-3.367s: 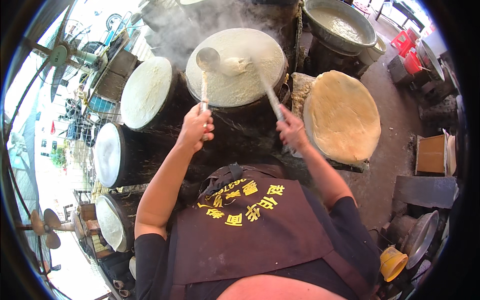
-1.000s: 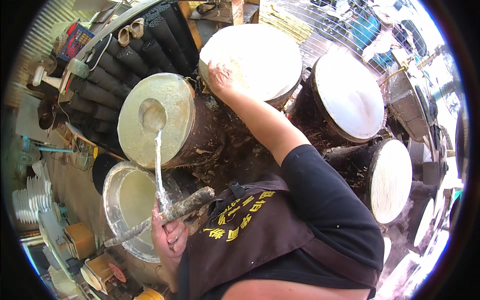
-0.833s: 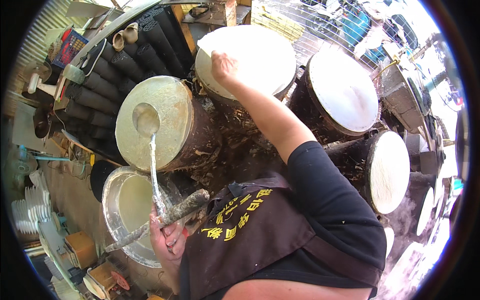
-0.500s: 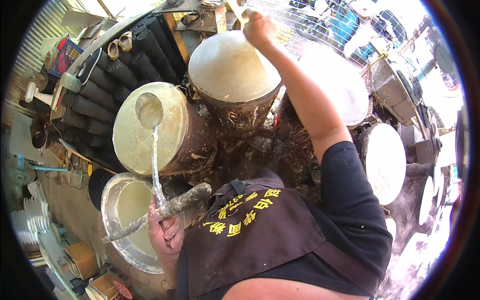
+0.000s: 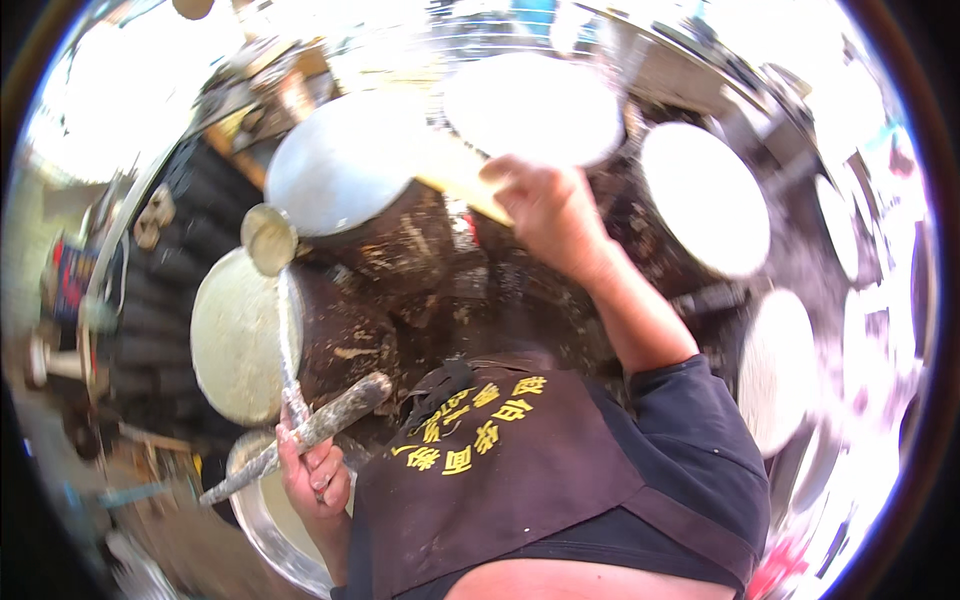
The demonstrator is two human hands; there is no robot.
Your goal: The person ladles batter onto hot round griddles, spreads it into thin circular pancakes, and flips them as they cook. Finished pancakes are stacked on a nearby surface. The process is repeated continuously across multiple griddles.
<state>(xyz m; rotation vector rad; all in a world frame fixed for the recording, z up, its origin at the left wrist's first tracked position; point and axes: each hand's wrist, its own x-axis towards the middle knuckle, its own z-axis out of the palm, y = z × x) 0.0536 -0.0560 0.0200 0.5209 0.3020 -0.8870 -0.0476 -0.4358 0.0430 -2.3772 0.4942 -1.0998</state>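
My left hand (image 5: 315, 470) grips a long-handled ladle (image 5: 270, 240) together with a thick, batter-crusted rod (image 5: 340, 410) lying crosswise. The ladle's bowl is raised near the edge of a round drum top coated in pale batter (image 5: 235, 340). My right hand (image 5: 540, 210), blurred by motion, has its fingers closed on a thin, pale yellow sheet (image 5: 460, 185), held out beside a drum top with a bare grey surface (image 5: 340, 160). A metal basin (image 5: 265, 540) of pale liquid stands below my left hand, partly hidden by it.
Further drums with white round tops (image 5: 705, 200) curve around to the right, with steam at the lower right. Dark cylinders (image 5: 150, 310) are stacked at the left, with shoes (image 5: 155, 215) on them. A wire grid runs behind the drums, washed out by glare.
My right hand has peeled the sheet off a drum top, leaving it bare, and brought it down toward me. The ladle has lifted off the batter-coated top. The view has turned.
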